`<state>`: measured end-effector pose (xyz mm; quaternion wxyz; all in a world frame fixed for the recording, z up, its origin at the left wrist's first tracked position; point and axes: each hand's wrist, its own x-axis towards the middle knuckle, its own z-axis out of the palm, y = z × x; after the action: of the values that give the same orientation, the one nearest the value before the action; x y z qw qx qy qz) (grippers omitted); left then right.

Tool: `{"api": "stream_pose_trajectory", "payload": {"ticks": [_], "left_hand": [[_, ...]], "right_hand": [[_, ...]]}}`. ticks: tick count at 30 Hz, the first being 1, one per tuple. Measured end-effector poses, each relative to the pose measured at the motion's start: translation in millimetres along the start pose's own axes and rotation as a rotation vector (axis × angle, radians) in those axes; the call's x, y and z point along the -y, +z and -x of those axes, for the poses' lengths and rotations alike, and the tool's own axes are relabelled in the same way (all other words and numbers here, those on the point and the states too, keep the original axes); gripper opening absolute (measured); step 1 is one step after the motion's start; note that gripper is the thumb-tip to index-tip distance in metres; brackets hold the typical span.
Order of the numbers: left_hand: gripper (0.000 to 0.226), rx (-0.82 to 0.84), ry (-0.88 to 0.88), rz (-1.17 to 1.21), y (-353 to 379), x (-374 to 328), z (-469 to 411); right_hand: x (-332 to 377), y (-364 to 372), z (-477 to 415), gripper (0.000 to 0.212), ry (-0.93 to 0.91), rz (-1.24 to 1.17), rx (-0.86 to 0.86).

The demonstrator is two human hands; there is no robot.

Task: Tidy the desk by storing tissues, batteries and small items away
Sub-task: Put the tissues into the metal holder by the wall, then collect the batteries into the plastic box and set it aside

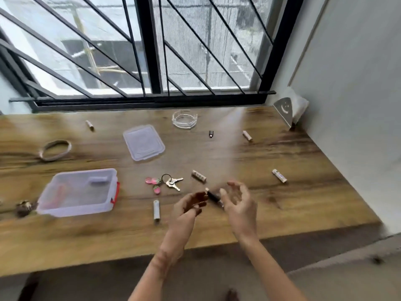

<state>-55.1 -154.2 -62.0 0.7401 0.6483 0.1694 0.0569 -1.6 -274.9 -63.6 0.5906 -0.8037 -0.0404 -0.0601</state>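
Collecting batteries: black battery [213,197] lies between left hand [192,204], fingers curled near its end, and right hand [238,199], spread wide; grip on it cannot be told.
Next, judged: carry it left to open plastic box [78,192]; lid [143,141] apart. Other batteries [156,210] remain on desk [282,203]. Labels blurred, unreadable.

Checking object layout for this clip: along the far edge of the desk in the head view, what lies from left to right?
Small battery → clear lid → glass ashtray → small black item → battery → smiley-face stand.
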Motion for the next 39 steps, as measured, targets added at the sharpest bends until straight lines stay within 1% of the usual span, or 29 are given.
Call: {"api": "stream_pose_trajectory", "payload": {"ticks": [3,5,7,9,11,13,14,15,17,19,21,24,27,29,32,39], "left_hand": [[0.034,0.046,-0.118,0.096,-15.8,19.1,29.6],[0.033,0.114,-0.260,0.172,-25.3,36.5,47.4],[0.032,0.161,-0.421,0.197,-32.1,62.8,62.5],[0.029,0.149,-0.550,0.200,-36.5,91.5,74.6],[0.027,0.064,-0.641,0.258,-44.0,121.4,79.2],[0.034,-0.084,-0.691,0.431,-52.8,149.4,77.7],[0.037,-0.178,-0.709,0.561,-56.9,160.4,75.1],[0.041,-0.255,-0.723,0.690,-59.7,167.0,70.8],[0.058,-0.383,-0.718,0.909,-63.3,173.1,62.1],[0.077,-0.472,-0.684,1.023,-65.0,172.5,54.7],[0.088,-0.540,-0.652,1.116,-68.5,173.3,50.9],[0.097,-0.594,-0.581,1.227,-76.3,177.3,44.0],[0.105,-0.600,-0.525,1.302,-83.2,179.9,44.0],[0.107,-0.576,-0.526,1.299,-85.3,180.7,45.5],[0.104,-0.554,-0.524,1.275,-84.9,182.8,46.3],[0.100,-0.595,-0.540,1.256,-79.6,182.6,66.0]], "right_hand": [[-4.0,2.6,38.3,0.003,0.190,-0.147,-0.054],[-8.6,2.0,62.5,0.010,0.303,-0.266,-0.071],[-17.5,3.3,86.9,0.019,0.411,-0.326,-0.045],[-29.0,7.9,106.9,0.023,0.601,-0.438,-0.006],[-47.9,15.1,116.4,0.026,0.902,-0.660,-0.011],[-71.7,22.0,119.4,0.035,1.218,-0.873,-0.090],[-82.9,24.3,119.9,0.041,1.315,-0.952,-0.142],[-93.2,26.4,118.0,0.048,1.358,-1.009,-0.191],[-111.1,32.3,111.1,0.061,1.360,-1.020,-0.246],[-119.0,36.8,103.0,0.073,1.348,-1.020,-0.252],[-123.4,39.8,97.4,0.081,1.338,-1.035,-0.249],[-128.1,45.2,91.1,0.084,1.268,-1.149,-0.262],[-130.8,47.4,89.6,0.085,1.233,-1.253,-0.292],[-131.3,45.1,91.1,0.085,1.207,-1.270,-0.254],[-131.7,40.8,92.6,0.089,1.184,-1.289,-0.200],[-141.6,31.5,109.2,0.103,1.264,-1.227,-0.249]]}}
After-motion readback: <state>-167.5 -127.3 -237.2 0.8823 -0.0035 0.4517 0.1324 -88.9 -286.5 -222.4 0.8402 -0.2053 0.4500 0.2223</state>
